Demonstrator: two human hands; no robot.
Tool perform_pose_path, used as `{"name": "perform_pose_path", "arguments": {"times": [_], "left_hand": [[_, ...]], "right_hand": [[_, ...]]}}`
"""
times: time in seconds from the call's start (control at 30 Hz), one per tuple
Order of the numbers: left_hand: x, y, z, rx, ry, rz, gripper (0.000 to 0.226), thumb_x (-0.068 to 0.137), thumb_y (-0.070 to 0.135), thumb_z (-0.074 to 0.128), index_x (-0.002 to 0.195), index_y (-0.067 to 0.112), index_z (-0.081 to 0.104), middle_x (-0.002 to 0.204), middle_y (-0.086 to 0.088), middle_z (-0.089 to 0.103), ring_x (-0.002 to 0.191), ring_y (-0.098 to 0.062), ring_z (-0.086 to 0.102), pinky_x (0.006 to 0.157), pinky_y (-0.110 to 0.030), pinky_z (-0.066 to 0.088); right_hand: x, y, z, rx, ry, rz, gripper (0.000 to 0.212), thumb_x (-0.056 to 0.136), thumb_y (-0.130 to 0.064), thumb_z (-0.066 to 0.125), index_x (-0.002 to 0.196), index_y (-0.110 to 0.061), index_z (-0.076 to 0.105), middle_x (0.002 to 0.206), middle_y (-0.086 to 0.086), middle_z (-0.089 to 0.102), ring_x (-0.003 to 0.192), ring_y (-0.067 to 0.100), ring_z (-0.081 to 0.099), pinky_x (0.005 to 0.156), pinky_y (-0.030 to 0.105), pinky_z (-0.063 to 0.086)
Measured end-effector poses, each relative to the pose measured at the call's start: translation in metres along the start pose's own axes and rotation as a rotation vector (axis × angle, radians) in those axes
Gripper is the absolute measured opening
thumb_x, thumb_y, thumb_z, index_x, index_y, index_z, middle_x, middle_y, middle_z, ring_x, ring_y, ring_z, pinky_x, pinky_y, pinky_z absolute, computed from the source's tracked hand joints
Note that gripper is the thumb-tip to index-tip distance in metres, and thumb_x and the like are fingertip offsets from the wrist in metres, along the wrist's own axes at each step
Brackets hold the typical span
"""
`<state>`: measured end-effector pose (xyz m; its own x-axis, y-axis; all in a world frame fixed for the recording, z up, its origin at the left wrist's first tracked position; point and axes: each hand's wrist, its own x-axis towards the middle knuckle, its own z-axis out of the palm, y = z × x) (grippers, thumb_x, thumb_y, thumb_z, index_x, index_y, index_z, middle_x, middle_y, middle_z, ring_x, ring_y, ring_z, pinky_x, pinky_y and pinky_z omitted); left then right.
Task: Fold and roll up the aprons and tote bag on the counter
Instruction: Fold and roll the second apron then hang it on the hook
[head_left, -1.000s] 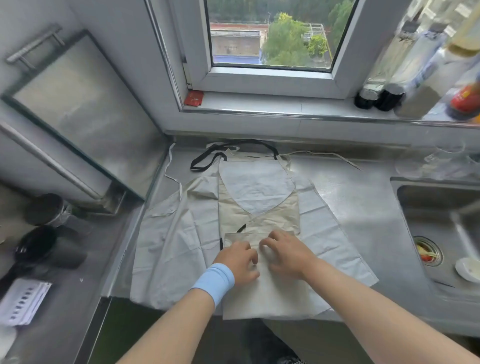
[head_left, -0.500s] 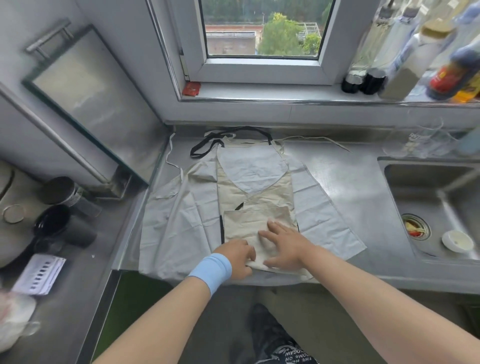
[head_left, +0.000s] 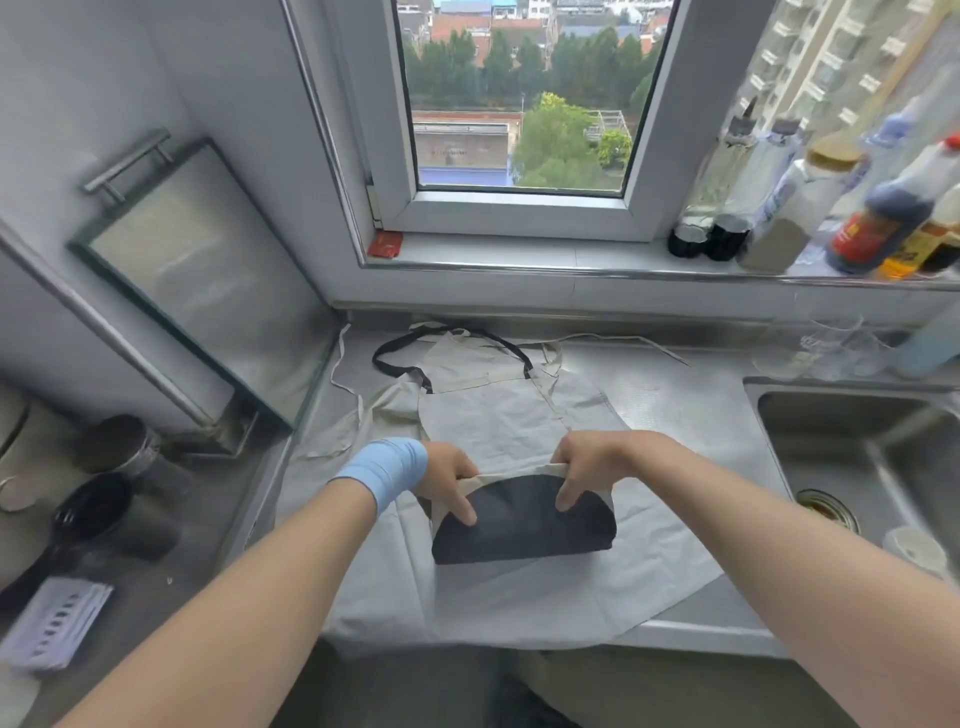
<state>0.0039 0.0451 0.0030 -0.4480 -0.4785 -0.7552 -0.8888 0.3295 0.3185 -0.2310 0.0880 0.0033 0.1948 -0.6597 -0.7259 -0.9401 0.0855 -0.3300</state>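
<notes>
A pale grey apron (head_left: 519, 597) lies spread flat on the steel counter (head_left: 685, 395). On top of it lies a beige apron with a black neck strap (head_left: 410, 343), partly rolled from its near end. The roll (head_left: 524, 525) shows a dark navy face with a beige rim. My left hand (head_left: 447, 480), with a blue wristband, grips the roll's left end. My right hand (head_left: 587, 462) grips its right end, fingers curled over the top edge. I cannot pick out the tote bag as a separate piece.
A sink (head_left: 857, 457) sits right of the aprons, with a white cup (head_left: 914, 551) at its near side. Bottles (head_left: 857, 228) line the window sill at the right. A glass-topped stove cover (head_left: 208, 280) leans at the left, and dark cups (head_left: 93, 514) stand below it.
The hands moved from pressing the folded beige piece flat to gripping a rolled bundle farther up the apron; its dark face now shows. The camera tilted up.
</notes>
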Motion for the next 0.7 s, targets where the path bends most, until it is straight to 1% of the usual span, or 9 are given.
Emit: {"name": "perform_pose_path", "arguments": {"times": [0.07, 0.1, 0.17, 0.23, 0.33, 0.4, 0.47, 0.57, 0.7], "left_hand": [[0.013, -0.007, -0.016, -0.014, 0.074, -0.036, 0.031, 0.076, 0.035, 0.075, 0.087, 0.011, 0.06, 0.075, 0.002, 0.056, 0.066, -0.018, 0.055, 0.063, -0.029, 0.05], [0.02, -0.011, -0.023, -0.022, 0.145, -0.05, 0.029, 0.077, 0.035, 0.074, 0.079, 0.012, 0.055, 0.072, 0.003, 0.053, 0.065, -0.019, 0.051, 0.061, -0.028, 0.046], [0.035, -0.02, -0.035, -0.076, 0.284, -0.078, 0.033, 0.08, 0.037, 0.071, 0.07, 0.017, 0.047, 0.067, 0.004, 0.047, 0.067, -0.02, 0.048, 0.058, -0.026, 0.038], [0.052, -0.031, -0.044, -0.141, 0.374, -0.099, 0.034, 0.082, 0.039, 0.068, 0.069, 0.018, 0.045, 0.07, 0.002, 0.047, 0.07, -0.021, 0.048, 0.057, -0.027, 0.034], [0.08, -0.05, -0.049, -0.184, 0.468, -0.124, 0.036, 0.083, 0.038, 0.065, 0.063, 0.02, 0.041, 0.075, -0.002, 0.049, 0.072, -0.022, 0.047, 0.059, -0.027, 0.034], [0.099, -0.062, -0.052, -0.19, 0.517, -0.139, 0.033, 0.085, 0.034, 0.064, 0.064, 0.02, 0.043, 0.082, -0.005, 0.056, 0.08, -0.024, 0.051, 0.064, -0.028, 0.037], [0.115, -0.071, -0.055, -0.219, 0.545, -0.152, 0.029, 0.089, 0.032, 0.062, 0.067, 0.02, 0.047, 0.083, -0.004, 0.058, 0.082, -0.025, 0.055, 0.069, -0.029, 0.038], [0.137, -0.083, -0.056, -0.18, 0.589, -0.191, 0.022, 0.092, 0.035, 0.057, 0.079, 0.018, 0.053, 0.09, -0.006, 0.062, 0.092, -0.03, 0.059, 0.075, -0.032, 0.04], [0.159, -0.09, -0.058, -0.076, 0.675, -0.255, 0.025, 0.094, 0.039, 0.053, 0.091, 0.015, 0.061, 0.103, -0.006, 0.064, 0.101, -0.03, 0.057, 0.077, -0.033, 0.038]], "right_hand": [[0.013, 0.004, -0.019, 0.023, 0.13, -0.021, 0.024, 0.065, -0.04, 0.077, 0.075, -0.021, 0.067, 0.072, -0.006, 0.066, 0.068, 0.017, 0.064, 0.06, 0.031, 0.049], [0.02, 0.005, -0.026, 0.043, 0.215, -0.029, 0.023, 0.067, -0.039, 0.075, 0.074, -0.02, 0.066, 0.069, -0.006, 0.063, 0.066, 0.015, 0.06, 0.058, 0.028, 0.046], [0.037, 0.007, -0.037, 0.114, 0.384, -0.052, 0.016, 0.071, -0.035, 0.074, 0.078, -0.021, 0.068, 0.07, -0.006, 0.062, 0.068, 0.013, 0.058, 0.054, 0.023, 0.042], [0.054, 0.009, -0.045, 0.174, 0.497, -0.07, 0.013, 0.075, -0.034, 0.073, 0.082, -0.023, 0.07, 0.074, -0.006, 0.063, 0.076, 0.014, 0.059, 0.057, 0.024, 0.041], [0.09, 0.012, -0.05, 0.136, 0.545, -0.091, 0.014, 0.085, -0.035, 0.069, 0.086, -0.022, 0.064, 0.086, -0.005, 0.059, 0.086, 0.017, 0.055, 0.064, 0.025, 0.041], [0.12, 0.015, -0.052, 0.093, 0.54, -0.14, 0.013, 0.09, -0.035, 0.065, 0.089, -0.023, 0.059, 0.101, -0.002, 0.055, 0.098, 0.021, 0.055, 0.082, 0.034, 0.046], [0.147, 0.019, -0.055, 0.06, 0.52, -0.163, 0.012, 0.093, -0.034, 0.061, 0.091, -0.023, 0.057, 0.111, -0.001, 0.052, 0.105, 0.023, 0.055, 0.09, 0.04, 0.047], [0.174, 0.023, -0.058, 0.039, 0.535, -0.12, 0.015, 0.097, -0.035, 0.054, 0.096, -0.019, 0.055, 0.113, 0.0, 0.052, 0.102, 0.025, 0.057, 0.081, 0.037, 0.047], [0.199, 0.028, -0.06, -0.077, 0.608, -0.032, 0.02, 0.098, -0.04, 0.049, 0.091, -0.021, 0.05, 0.1, 0.001, 0.061, 0.094, 0.029, 0.06, 0.069, 0.034, 0.041]]}}
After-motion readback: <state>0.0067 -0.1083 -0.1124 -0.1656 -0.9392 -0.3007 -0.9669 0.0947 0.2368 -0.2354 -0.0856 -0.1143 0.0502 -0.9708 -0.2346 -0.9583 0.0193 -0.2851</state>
